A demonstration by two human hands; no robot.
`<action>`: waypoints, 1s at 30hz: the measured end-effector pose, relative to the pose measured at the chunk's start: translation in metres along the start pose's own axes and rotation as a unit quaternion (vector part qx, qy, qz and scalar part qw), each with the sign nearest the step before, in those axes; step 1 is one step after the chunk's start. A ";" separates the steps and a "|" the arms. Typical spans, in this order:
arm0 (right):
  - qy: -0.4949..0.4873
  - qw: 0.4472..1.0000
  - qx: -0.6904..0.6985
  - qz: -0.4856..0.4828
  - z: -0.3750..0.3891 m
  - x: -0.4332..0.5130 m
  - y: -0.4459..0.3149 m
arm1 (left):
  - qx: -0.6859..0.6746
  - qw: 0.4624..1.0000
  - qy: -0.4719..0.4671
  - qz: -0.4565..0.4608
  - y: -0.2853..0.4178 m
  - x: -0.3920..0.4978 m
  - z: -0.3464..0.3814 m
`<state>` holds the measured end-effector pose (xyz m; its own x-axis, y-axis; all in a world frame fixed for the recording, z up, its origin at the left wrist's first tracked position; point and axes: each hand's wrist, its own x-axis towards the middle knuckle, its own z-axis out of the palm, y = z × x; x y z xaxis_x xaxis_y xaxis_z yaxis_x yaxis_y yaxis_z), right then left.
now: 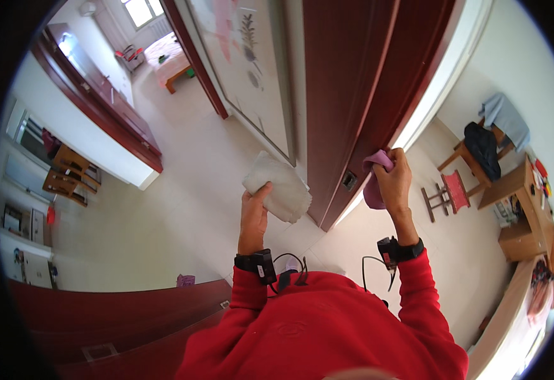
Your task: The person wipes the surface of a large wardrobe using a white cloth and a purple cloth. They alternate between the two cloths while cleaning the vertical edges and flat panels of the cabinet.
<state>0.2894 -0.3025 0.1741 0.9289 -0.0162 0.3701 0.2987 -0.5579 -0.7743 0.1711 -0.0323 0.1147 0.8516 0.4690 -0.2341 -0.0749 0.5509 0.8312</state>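
Note:
My left hand [256,205] grips a folded whitish cloth [279,187], thumb on top, held out over the tiled floor. A purple cloth [375,190] is bunched in my right hand [394,176], right beside the edge of the dark red-brown door frame [336,166]. A metal strike plate [349,180] is set in that frame, just left of the purple cloth. Whether the purple cloth touches the frame I cannot tell. Both wrists carry black straps with small boxes and cables.
A framed picture [258,71] hangs on the wall left of the frame. Right, in a room, are a red folding stool [455,191], a chair with clothes [481,152] and a wooden desk [519,190]. A dark red door [129,323] is at lower left; a bed [166,61] stands far off.

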 end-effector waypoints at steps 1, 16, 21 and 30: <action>-0.008 1.000 -0.004 0.004 0.000 0.001 0.002 | -0.005 1.000 0.000 -0.005 0.000 0.000 -0.001; -0.092 0.992 0.047 0.077 -0.044 -0.001 0.073 | 0.025 0.996 0.076 0.026 -0.014 0.006 -0.071; -0.065 0.995 0.049 0.048 -0.048 0.000 0.071 | 0.032 0.997 0.067 0.019 -0.021 0.016 -0.051; -0.084 0.989 -0.038 0.119 -0.079 -0.023 0.160 | 0.091 0.995 0.042 -0.012 -0.020 0.017 -0.035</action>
<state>0.2986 -0.4568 0.0828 0.9961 -0.0198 0.0865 0.0559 -0.6164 -0.7854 0.1687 -0.0109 0.0761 0.8049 0.5180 -0.2894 0.0461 0.4317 0.9009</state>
